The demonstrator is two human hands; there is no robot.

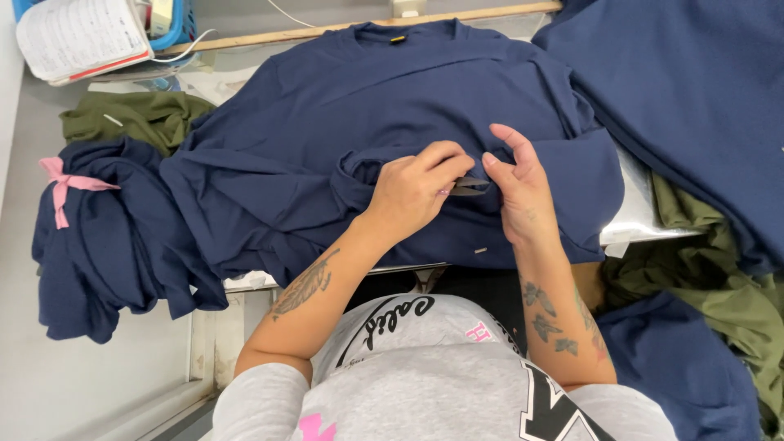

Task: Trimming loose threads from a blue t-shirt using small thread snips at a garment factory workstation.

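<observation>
Grey worktable (49,359) shows only at its bare left part, most of it buried under cloth; one navy shirt (343,106) lies spread across the middle, collar away from the person; the left hand (412,192) is curled nearly closed, pinching a small dark tool (471,186) against the fabric, its shape hard to make out; the right hand (518,192) is half open, fingertips pressing the shirt just beside it; two more navy heaps (98,237) sit left and right, the right one cut off; two olive garments (131,114) peek out; one notebook (77,33) is cropped at the top.
</observation>
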